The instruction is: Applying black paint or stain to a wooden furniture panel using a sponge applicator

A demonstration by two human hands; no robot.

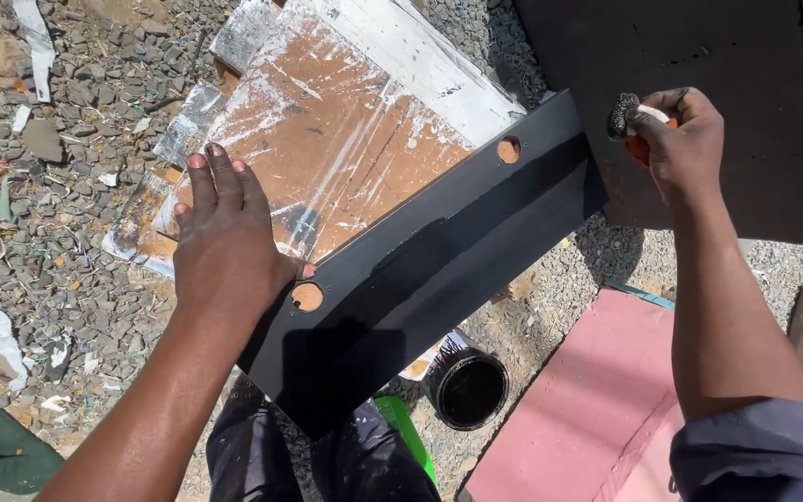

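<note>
Left hand point(227, 244) lies flat, fingers spread, on the paint-streaked brown board point(346, 139), touching the long black-painted wooden plank point(439, 251). Right hand point(680, 139) pinches a small black-tipped brush point(626, 115) just beyond the plank's far end. Round black paint can point(469, 389) stands on gravel below.

Hard direct sun from overhead, very bright outdoor shot; the white-streaked brown board point(346, 139) is close to blown out in its pale patches, and the wet black plank point(439, 251) carries a soft grey sheen along its upper half; shadows are dense and crisp-edged, with the body's shadow covering the plank's near end and the paint can point(469, 386) and a darker band running along the plank. Focus is sharp across the gravel point(67, 279) and both forearms, no motion blur visible; slight wide-angle stretch toward the corners; the large black sheet point(755, 121) at upper right holds almost no detail.
</note>
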